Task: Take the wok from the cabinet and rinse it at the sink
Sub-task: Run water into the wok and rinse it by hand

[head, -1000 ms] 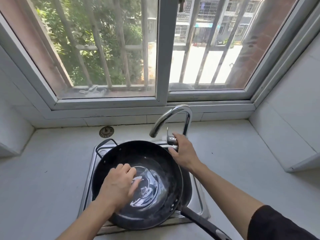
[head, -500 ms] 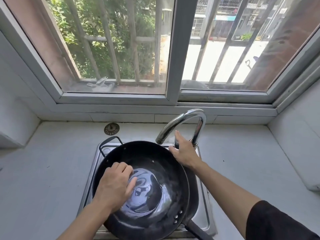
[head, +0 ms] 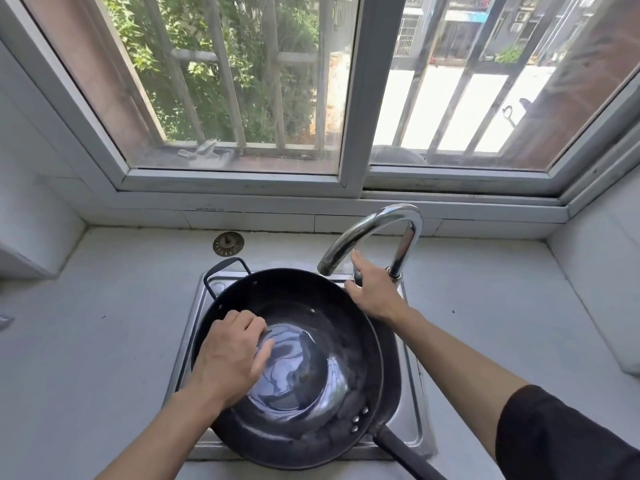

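Here, seen from above, a black wok (head: pixel 304 368) sits in a small steel sink (head: pixel 412 424), nearly covering it, with its long handle (head: pixel 401 452) pointing toward the person at lower right and a small loop handle (head: pixel 225 271) at the far left rim. A shallow pool of water (head: pixel 294 368) shines in the bottom of the wok. The left hand (head: pixel 230 358) rests inside the wok on its left slope, fingers loosely curled with the tips pressed to the metal at the water's edge, holding nothing. The right hand (head: pixel 372 292) reaches past the wok's far right rim to the base of the curved tap (head: pixel 374 233), thumb raised toward the spout; its fingers appear to wrap the tap lever, though the hand hides the lever itself. No stream is visible at the spout. A round drain strainer (head: pixel 228 243) lies on the counter (head: pixel 104 323) behind the sink, below a barred window (head: pixel 242 81). The step in hand looks like rinsing: rubbing the inner surface while managing the water. To do it well, sweep the left fingertips in circles over the whole bowl, not just the pool, keep the wok steady since it rests on the sink's edges, and then tip it by the long handle to pour the water out.
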Demonstrator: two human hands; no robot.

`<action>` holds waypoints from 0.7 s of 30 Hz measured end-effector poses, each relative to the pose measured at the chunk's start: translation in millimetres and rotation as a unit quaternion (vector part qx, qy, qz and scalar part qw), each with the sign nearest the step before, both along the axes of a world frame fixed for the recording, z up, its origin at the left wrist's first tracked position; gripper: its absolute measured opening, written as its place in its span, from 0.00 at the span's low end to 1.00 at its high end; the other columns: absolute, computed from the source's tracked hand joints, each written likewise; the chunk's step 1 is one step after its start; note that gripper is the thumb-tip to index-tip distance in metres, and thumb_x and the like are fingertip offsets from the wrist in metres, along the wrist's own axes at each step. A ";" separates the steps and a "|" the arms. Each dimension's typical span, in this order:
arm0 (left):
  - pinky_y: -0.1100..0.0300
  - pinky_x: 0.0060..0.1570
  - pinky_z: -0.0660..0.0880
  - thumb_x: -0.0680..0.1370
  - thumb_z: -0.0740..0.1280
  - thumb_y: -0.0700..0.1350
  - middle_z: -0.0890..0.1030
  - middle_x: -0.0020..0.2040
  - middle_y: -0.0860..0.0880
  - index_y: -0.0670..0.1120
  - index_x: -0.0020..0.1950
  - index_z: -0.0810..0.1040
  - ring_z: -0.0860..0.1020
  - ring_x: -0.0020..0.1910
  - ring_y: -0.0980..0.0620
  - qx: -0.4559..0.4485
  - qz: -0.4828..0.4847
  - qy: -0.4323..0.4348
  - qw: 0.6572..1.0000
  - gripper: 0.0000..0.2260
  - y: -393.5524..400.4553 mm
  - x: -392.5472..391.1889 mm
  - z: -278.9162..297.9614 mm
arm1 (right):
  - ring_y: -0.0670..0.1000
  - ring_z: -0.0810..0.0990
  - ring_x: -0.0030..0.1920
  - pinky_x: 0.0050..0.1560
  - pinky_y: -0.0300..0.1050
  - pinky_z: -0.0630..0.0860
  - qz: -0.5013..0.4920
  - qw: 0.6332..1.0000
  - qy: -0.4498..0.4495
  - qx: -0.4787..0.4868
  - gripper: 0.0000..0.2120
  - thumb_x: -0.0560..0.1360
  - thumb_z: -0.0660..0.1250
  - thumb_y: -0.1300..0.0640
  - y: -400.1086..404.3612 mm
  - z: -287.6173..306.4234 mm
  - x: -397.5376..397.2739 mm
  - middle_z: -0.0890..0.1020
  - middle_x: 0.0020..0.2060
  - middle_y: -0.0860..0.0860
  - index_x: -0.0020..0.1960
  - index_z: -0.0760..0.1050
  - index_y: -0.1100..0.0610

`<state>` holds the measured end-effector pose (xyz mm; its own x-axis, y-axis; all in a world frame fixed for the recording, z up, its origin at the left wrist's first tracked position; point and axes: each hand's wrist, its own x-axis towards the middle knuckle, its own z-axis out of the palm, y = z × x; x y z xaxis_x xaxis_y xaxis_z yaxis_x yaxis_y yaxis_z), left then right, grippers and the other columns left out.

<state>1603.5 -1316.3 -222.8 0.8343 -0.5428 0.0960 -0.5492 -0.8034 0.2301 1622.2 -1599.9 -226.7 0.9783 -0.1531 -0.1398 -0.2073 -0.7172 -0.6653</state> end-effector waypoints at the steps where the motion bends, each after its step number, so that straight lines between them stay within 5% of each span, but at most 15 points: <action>1: 0.54 0.39 0.72 0.74 0.70 0.51 0.75 0.41 0.54 0.50 0.44 0.76 0.72 0.40 0.50 0.004 -0.001 0.002 1.000 0.06 0.3 -0.6 -0.6 | 0.54 0.72 0.61 0.65 0.41 0.64 0.001 1.000 0.006 -0.009 0.29 0.77 0.63 0.59 0.8 -0.4 0.7 0.78 0.55 0.50 0.75 0.59 0.61; 2: 0.54 0.39 0.72 0.74 0.70 0.51 0.76 0.41 0.54 0.50 0.44 0.76 0.72 0.40 0.50 0.008 -0.003 0.003 1.000 0.06 0.8 -1.4 -1.0 | 0.52 0.70 0.53 0.59 0.40 0.65 0.007 1.000 0.011 -0.018 0.28 0.77 0.63 0.59 2.4 -0.4 1.6 0.72 0.43 0.44 0.74 0.60 0.61; 3: 0.54 0.38 0.72 0.74 0.71 0.50 0.76 0.41 0.54 0.50 0.44 0.76 0.73 0.40 0.50 0.014 -0.005 0.005 1.000 0.07 1.6 -2.5 -1.1 | 0.53 0.70 0.51 0.57 0.42 0.66 0.015 1.000 0.015 -0.023 0.28 0.77 0.63 0.59 4.5 -0.6 2.5 0.65 0.41 0.43 0.74 0.60 0.60; 8: 0.53 0.40 0.72 0.75 0.69 0.52 0.75 0.42 0.53 0.50 0.44 0.75 0.72 0.41 0.50 0.030 -0.004 0.012 0.999 0.07 8.4 -4.7 2.0 | 0.57 0.70 0.68 0.71 0.50 0.64 0.016 1.000 -0.003 -0.016 0.29 0.77 0.62 0.59 9.9 -1.0 3.6 0.75 0.64 0.57 0.76 0.59 0.58; 10: 0.52 0.40 0.73 0.75 0.69 0.51 0.76 0.42 0.53 0.49 0.45 0.76 0.72 0.41 0.49 0.031 -0.004 0.013 0.999 0.07 11.5 -4.4 4.3 | 0.55 0.72 0.58 0.68 0.49 0.67 0.014 1.000 -0.007 -0.007 0.29 0.77 0.62 0.60 9.2 -4.1 2.0 0.77 0.54 0.57 0.76 0.59 0.57; 12: 0.51 0.41 0.73 0.75 0.69 0.51 0.76 0.42 0.52 0.49 0.45 0.76 0.72 0.41 0.49 0.030 -0.002 0.019 0.999 0.06 13.3 -4.1 5.5 | 0.48 0.63 0.50 0.56 0.42 0.67 0.016 1.000 -0.012 -0.013 0.28 0.77 0.62 0.59 6.8 -8.2 1.4 0.64 0.40 0.38 0.76 0.59 0.57; 15: 0.52 0.43 0.73 0.75 0.68 0.51 0.76 0.43 0.52 0.49 0.45 0.76 0.72 0.42 0.49 0.035 -0.002 0.024 0.999 0.07 14.8 -5.4 4.3 | 0.48 0.61 0.48 0.51 0.40 0.61 0.013 1.000 -0.005 -0.028 0.27 0.77 0.63 0.59 5.2 -11.1 -0.1 0.59 0.36 0.38 0.74 0.61 0.59; 18: 0.53 0.43 0.73 0.76 0.67 0.52 0.76 0.43 0.52 0.50 0.46 0.76 0.72 0.43 0.50 0.049 -0.006 0.026 0.998 0.07 17.8 -8.0 -0.3 | 0.56 0.72 0.54 0.57 0.44 0.66 0.010 1.000 -0.002 -0.009 0.32 0.76 0.63 0.57 7.7 -8.7 -6.9 0.72 0.46 0.50 0.77 0.56 0.55; 21: 0.52 0.44 0.73 0.76 0.66 0.53 0.77 0.45 0.52 0.50 0.47 0.76 0.73 0.44 0.48 0.072 -0.018 0.032 0.997 0.07 22.3 -11.0 -4.9 | 0.54 0.70 0.68 0.69 0.43 0.63 0.000 1.000 0.001 0.001 0.31 0.76 0.64 0.56 6.9 -12.6 -22.6 0.74 0.66 0.53 0.77 0.58 0.56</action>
<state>1592.5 -1294.0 -227.6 0.8162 -0.5765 -0.0385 -0.5657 -0.8109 0.1497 1599.6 -1593.0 -239.3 0.9780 -0.1531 -0.1417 -0.2086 -0.7159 -0.6663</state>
